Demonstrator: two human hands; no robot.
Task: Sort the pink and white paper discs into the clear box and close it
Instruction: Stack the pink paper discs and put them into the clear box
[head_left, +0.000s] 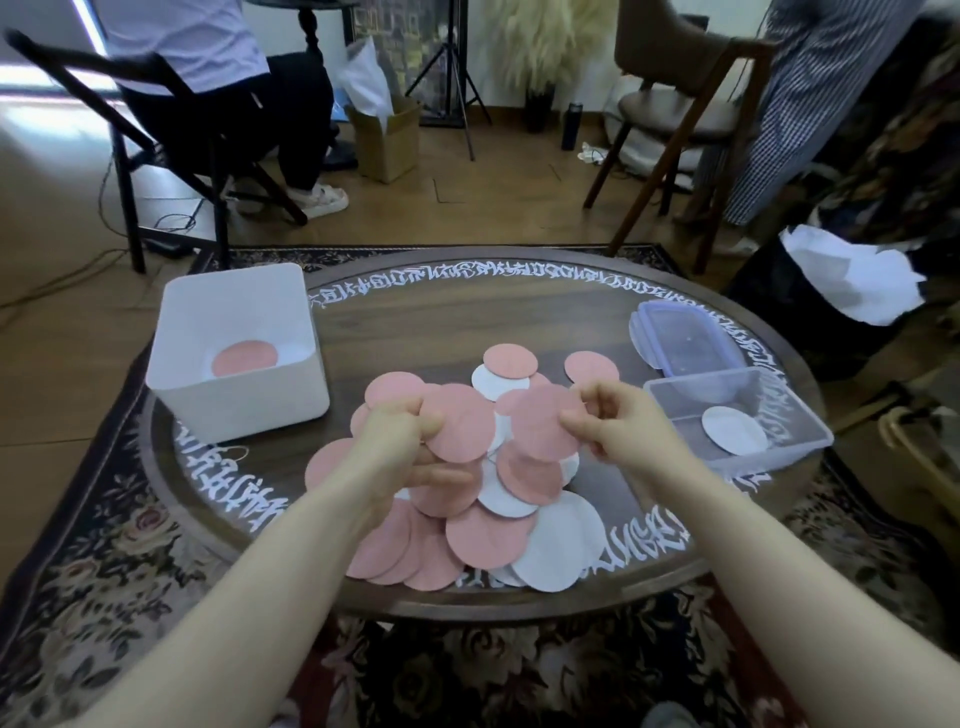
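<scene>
Pink disc (460, 423) pinched by left hand (395, 441) above the heap (467, 519); right hand (618, 421) pinches a second pink disc (543, 423) at its edge, prob. peeling them apart to sort. Clear box (779, 415) sits open to the right w/ one white disc (735, 429) in it, lid (685, 338) just behind. White bin (234, 400) on the left holds a few discs. Bare table (415, 322) between heap and box, path looks free.

White ornamental lettering rings the round table (519, 317), none of it legible.
</scene>
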